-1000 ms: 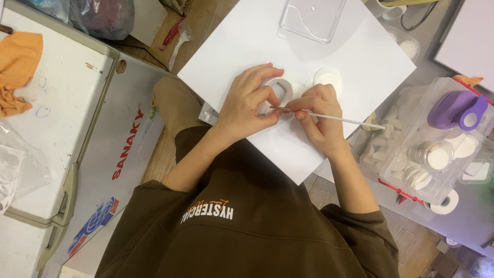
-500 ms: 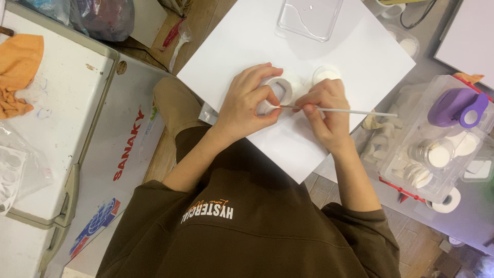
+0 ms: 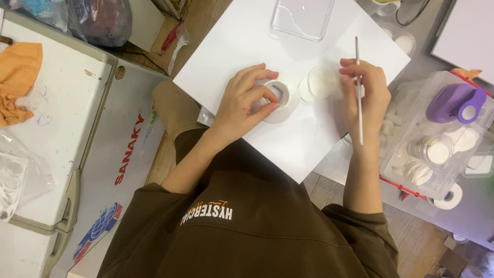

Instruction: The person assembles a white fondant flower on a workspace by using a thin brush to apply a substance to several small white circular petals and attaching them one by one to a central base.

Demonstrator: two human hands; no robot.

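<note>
The thin brush has been drawn away from the white ring: half a second ago its shaft lay level across both hands with the tip at the ring, and now it is held upright in the right hand, off to the side above the small round white disc. The pause at the ring suggests that one pass of brushwork is finished or that the brush is being repositioned. The ring is pinched by the fingers of the left hand and rests on the white sheet covering the surface. The right hand is closed around the brush shaft. The brush tip is too fine to be made out, and the ring's near side is covered by the left fingers. The contents of the clear box at the right are only partly legible.
</note>
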